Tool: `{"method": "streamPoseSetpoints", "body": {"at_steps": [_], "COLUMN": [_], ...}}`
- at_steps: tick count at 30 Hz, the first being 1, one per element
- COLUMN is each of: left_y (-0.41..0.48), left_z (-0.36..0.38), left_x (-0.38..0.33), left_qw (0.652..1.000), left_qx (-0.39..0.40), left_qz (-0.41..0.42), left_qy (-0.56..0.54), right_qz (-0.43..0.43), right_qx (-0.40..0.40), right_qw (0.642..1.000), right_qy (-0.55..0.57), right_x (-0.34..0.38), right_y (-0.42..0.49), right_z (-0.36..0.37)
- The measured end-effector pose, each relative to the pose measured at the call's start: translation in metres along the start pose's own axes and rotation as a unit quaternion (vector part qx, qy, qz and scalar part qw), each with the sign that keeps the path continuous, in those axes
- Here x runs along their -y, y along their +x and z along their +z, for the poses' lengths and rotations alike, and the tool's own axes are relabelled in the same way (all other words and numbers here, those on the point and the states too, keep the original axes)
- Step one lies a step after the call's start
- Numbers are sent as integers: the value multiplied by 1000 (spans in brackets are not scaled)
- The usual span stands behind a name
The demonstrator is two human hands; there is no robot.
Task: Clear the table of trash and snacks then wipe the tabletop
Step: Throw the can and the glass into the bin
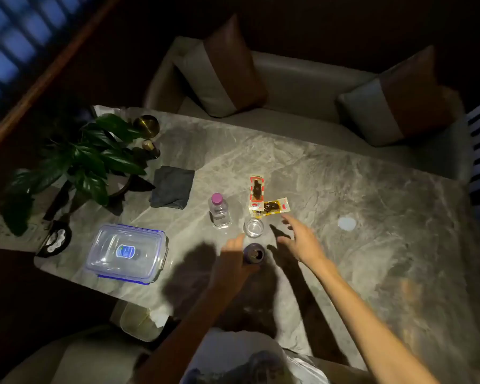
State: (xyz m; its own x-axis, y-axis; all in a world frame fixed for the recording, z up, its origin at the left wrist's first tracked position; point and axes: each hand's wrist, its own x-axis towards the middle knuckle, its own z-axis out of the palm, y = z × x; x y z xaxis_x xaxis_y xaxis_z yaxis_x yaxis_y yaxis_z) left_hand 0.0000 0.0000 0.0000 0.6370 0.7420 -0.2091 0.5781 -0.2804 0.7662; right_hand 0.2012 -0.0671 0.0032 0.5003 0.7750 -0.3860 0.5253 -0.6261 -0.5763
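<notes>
My left hand (234, 254) is wrapped around an opened dark drink can (254, 254) near the middle of the grey marble table (372, 245). My right hand (299, 238) hovers open, fingers spread, just right of the can and below two snack packets (263, 199). A small clear glass (253, 227) stands just behind the can. A water bottle with a pink cap (219, 210) stands to its left. A folded dark cloth (172, 187) lies further left.
A clear lidded plastic box (126, 252) sits at the near left. A leafy plant (94, 159) and brass objects (147, 126) fill the left end. A lined waste bin (142, 322) stands beside the table's near edge. A sofa with cushions (302, 87) lies beyond.
</notes>
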Motion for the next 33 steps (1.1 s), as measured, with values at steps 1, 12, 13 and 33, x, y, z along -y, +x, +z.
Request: {"method": "streamPoseSetpoints", "body": {"at_steps": [1,12,13,33], "left_y": [3,23,24,-77], "left_z": [10,51,55,64], "left_x": [7,69,76,5], "left_qw": [1000,987,990,888], "left_qx": [21,136,132,-170], "left_qz": [-2,22,16,-154], "left_qy": [0,77,56,-399], "right_qz": [0,-58,-60,90], "right_qx": [17,110,107,52], "right_qw": [1000,973,972,880], "right_qy": [-9,-195,-200,463], "right_x": [2,15,16,-89], "right_y": [13,68,70,-67], "right_z": [10,70,72,-26]}}
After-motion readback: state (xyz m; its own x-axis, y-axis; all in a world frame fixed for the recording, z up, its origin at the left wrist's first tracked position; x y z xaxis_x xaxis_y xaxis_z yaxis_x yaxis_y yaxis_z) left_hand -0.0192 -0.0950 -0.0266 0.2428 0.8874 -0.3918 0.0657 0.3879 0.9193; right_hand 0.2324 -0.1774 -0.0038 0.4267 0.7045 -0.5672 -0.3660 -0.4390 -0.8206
